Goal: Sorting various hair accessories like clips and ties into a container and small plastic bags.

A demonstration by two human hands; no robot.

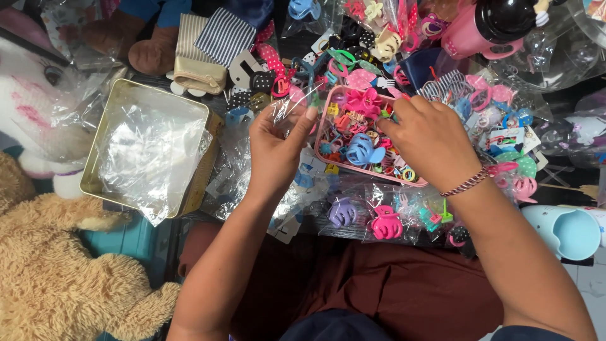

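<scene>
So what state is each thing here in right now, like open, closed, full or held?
Left hand: fingers pinching a small clear plastic bag.
Right hand: reaching into the pink tray.
Pink tray: full of hair clips.
Metal tin: open, holds clear plastic bags.
Light blue cup: lying on its side.

Tin (101,170) left of tray (323,126); hair clips (363,151) in tray.
</scene>
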